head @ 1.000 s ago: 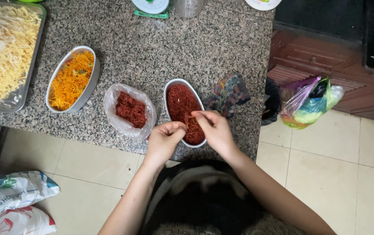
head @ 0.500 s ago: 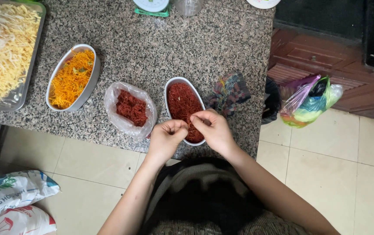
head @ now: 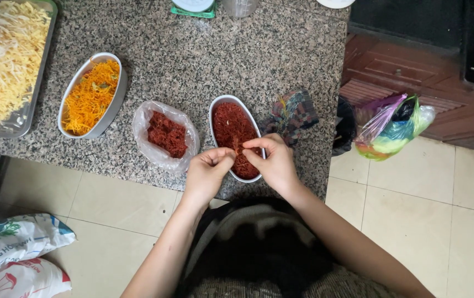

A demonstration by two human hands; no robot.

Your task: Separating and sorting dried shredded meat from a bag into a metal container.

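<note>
Pinching red shreds over the oval tin [head: 218, 106] near the counter's front edge, left hand [head: 206, 174] and right hand [head: 273, 163] stay narrow; better to tease small tufts apart, low over the tin.

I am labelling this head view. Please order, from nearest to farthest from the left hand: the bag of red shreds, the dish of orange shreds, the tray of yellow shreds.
From the left hand:
1. Bag of red shreds, just left.
2. Dish of orange shreds, farther left.
3. Tray of yellow shreds, far left corner.
</note>
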